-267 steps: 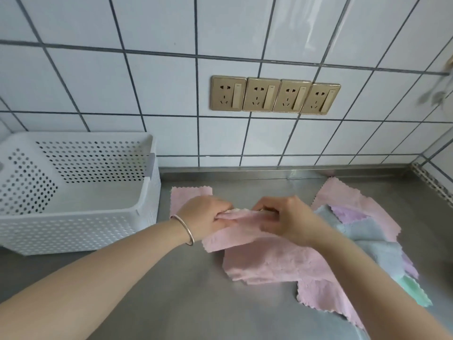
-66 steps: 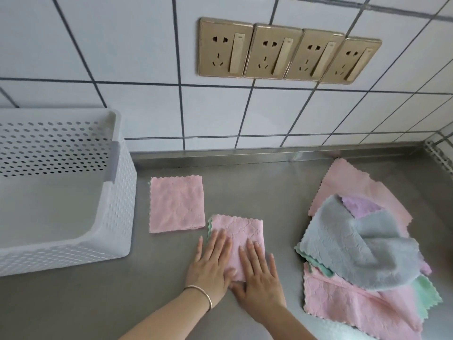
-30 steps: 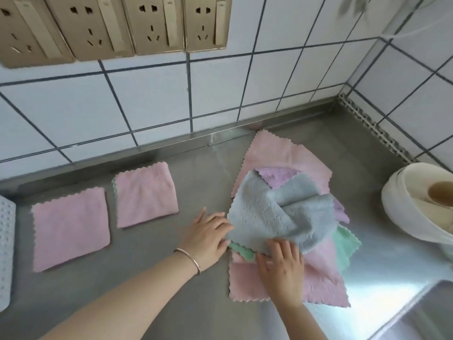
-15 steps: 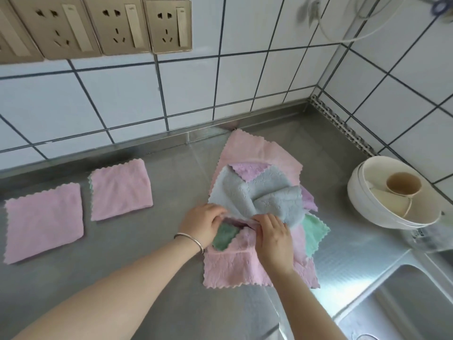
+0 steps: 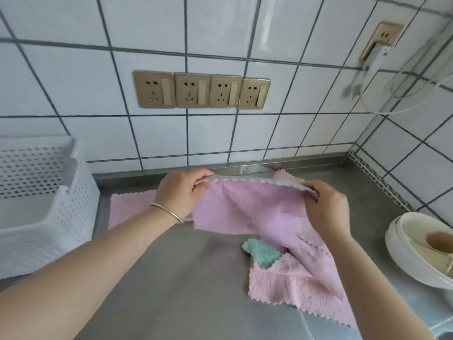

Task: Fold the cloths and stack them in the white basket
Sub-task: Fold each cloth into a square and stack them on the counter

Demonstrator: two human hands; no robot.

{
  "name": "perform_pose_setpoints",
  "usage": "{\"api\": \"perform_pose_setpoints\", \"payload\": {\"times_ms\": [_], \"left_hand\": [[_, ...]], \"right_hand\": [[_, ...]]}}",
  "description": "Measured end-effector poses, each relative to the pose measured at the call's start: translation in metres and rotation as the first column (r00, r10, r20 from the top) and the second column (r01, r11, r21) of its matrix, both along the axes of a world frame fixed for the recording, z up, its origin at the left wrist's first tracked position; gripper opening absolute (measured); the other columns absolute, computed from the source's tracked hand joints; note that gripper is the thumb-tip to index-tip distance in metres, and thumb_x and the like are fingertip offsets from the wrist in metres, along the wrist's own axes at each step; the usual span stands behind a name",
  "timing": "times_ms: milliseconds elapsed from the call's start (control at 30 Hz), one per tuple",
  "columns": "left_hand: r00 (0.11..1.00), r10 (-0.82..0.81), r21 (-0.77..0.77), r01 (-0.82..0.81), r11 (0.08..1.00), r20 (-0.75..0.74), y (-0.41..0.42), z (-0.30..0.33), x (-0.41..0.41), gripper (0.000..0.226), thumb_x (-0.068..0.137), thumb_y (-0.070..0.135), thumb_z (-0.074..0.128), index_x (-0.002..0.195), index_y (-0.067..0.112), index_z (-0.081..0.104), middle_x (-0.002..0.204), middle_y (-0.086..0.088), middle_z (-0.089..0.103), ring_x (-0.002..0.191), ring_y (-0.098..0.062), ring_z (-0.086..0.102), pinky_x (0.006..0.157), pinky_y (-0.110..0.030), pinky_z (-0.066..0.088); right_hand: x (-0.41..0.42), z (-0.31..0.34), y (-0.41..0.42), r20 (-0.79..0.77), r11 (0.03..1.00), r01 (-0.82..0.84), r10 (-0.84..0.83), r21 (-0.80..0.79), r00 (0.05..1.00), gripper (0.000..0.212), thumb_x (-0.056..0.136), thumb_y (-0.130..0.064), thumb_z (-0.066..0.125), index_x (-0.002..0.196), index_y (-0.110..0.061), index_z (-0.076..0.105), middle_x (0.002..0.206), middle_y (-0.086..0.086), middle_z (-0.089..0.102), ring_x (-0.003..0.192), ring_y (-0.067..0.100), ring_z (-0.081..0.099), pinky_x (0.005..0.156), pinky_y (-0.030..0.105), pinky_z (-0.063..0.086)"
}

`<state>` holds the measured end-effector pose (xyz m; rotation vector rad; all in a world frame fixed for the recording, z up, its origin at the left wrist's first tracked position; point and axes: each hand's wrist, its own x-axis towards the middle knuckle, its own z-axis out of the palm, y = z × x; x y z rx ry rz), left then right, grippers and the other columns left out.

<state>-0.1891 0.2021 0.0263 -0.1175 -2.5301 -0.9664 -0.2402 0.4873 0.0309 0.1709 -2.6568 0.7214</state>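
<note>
Left hand (image 5: pixel 182 193) and right hand (image 5: pixel 327 207) pinching a lifted lilac cloth (image 5: pixel 247 209) by its corners, hiding the pile (image 5: pixel 291 278) below, white basket (image 5: pixel 58 207) left, cut off

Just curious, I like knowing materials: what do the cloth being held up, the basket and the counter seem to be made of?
Held cloth: likely microfibre; fuzzy matte pile, zigzag-cut edge, pink with a grey reverse.
White basket: looks like moulded plastic; smooth perforated walls.
Counter: probably brushed stainless steel; grey with a dull sheen.

Probably kitchen: steel counter (image 5: pixel 186 278), bowls (image 5: pixel 416 253).
</note>
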Motion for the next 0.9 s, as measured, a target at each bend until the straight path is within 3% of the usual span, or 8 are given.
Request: {"api": "perform_pose_setpoints", "payload": {"times_ms": [167, 300, 400, 500, 633, 767, 833, 900], "left_hand": [[0.982, 0.159, 0.059, -0.166, 0.984, 0.101, -0.095, 0.042, 0.024, 0.018, 0.089, 0.026, 0.057, 0.096, 0.018, 0.071, 0.095, 0.001, 0.073, 0.092, -0.018, 0.066, 0.081, -0.023, 0.046], [0.979, 0.189, 0.137, -0.198, 0.971, 0.078, -0.138, 0.07, 0.06, 0.028, 0.092, 0.008, 0.047, 0.101, 0.024, 0.068, 0.101, 0.009, 0.067, 0.097, -0.006, 0.059, 0.082, -0.009, 0.04], [0.987, 0.12, 0.097, -0.131, 0.987, 0.105, -0.162, 0.078, 0.116, 0.044, 0.092, 0.013, 0.044, 0.087, 0.053, 0.061, 0.087, 0.032, 0.064, 0.088, 0.02, 0.053, 0.076, 0.004, 0.035], [0.97, 0.021, 0.077, -0.04, 0.996, 0.243, -0.179, 0.05, 0.172, 0.054, 0.088, 0.015, 0.041, 0.086, 0.067, 0.055, 0.089, 0.049, 0.056, 0.089, 0.02, 0.055, 0.076, 0.002, 0.037], [0.823, -0.076, -0.009, 0.098, 0.995, 0.563, -0.184, -0.03, 0.23, 0.043, 0.096, 0.012, 0.04, 0.103, 0.054, 0.049, 0.088, 0.051, 0.052, 0.095, 0.021, 0.052, 0.077, 0.004, 0.034], [0.61, -0.072, 0.017, 0.095, 0.995, 0.789, -0.174, -0.109, 0.271, 0.038, 0.096, 0.014, 0.036, 0.12, 0.037, 0.054, 0.113, 0.027, 0.054, 0.109, 0.004, 0.051, 0.082, 0.001, 0.033], [0.537, -0.094, 0.033, 0.123, 0.992, 0.838, -0.17, -0.136, 0.286, 0.038, 0.095, 0.014, 0.037, 0.124, 0.031, 0.055, 0.117, 0.018, 0.057, 0.11, -0.002, 0.054, 0.087, -0.01, 0.038], [0.488, -0.11, 0.045, 0.143, 0.989, 0.866, -0.168, -0.149, 0.293, 0.038, 0.093, 0.013, 0.037, 0.123, 0.028, 0.056, 0.107, 0.018, 0.056, 0.101, -0.003, 0.054, 0.08, -0.01, 0.038]], "right_hand": [[0.0, 0.042, -0.083, 0.181, 0.979, -0.051, 0.087, -0.195, 0.98, 0.03, 0.086, -0.002, 0.049, 0.106, -0.013, 0.07, 0.098, 0.011, 0.069, 0.089, 0.025, 0.057, 0.07, 0.021, 0.034], [0.018, 0.063, -0.125, 0.16, 0.923, -0.127, 0.196, -0.363, 0.968, 0.028, 0.088, -0.003, 0.05, 0.104, -0.015, 0.07, 0.085, -0.003, 0.063, 0.083, 0.015, 0.055, 0.058, 0.011, 0.04], [0.05, 0.064, -0.143, 0.154, 0.89, -0.253, 0.331, -0.38, 0.931, 0.025, 0.088, 0.0, 0.054, 0.102, -0.012, 0.071, 0.085, -0.005, 0.065, 0.079, 0.006, 0.057, 0.058, -0.002, 0.038], [0.086, 0.042, -0.144, 0.329, 0.868, -0.375, 0.476, -0.327, 0.815, 0.03, 0.089, 0.0, 0.054, 0.093, -0.026, 0.068, 0.062, -0.032, 0.063, 0.065, -0.019, 0.056, 0.059, -0.003, 0.037], [0.131, -0.015, -0.137, 0.629, 0.867, -0.461, 0.468, -0.189, 0.621, 0.041, 0.091, -0.001, 0.053, 0.089, -0.04, 0.065, 0.052, -0.046, 0.051, 0.061, -0.018, 0.055, 0.059, 0.001, 0.038], [0.172, -0.095, -0.127, 0.803, 0.875, -0.472, 0.357, -0.107, 0.478, 0.08, 0.09, -0.006, 0.056, 0.052, -0.075, 0.047, 0.064, -0.041, 0.06, 0.071, -0.012, 0.056, 0.065, 0.001, 0.038], [0.189, -0.119, -0.122, 0.856, 0.868, -0.494, 0.297, -0.057, 0.423, 0.079, 0.09, -0.009, 0.054, 0.045, -0.073, 0.043, 0.057, -0.036, 0.058, 0.06, -0.011, 0.052, 0.06, 0.005, 0.037], [0.2, -0.129, -0.117, 0.901, 0.863, -0.505, 0.232, -0.017, 0.366, 0.066, 0.089, -0.01, 0.052, 0.038, -0.052, 0.049, 0.046, -0.025, 0.053, 0.046, -0.006, 0.046, 0.049, 0.012, 0.031]]}}
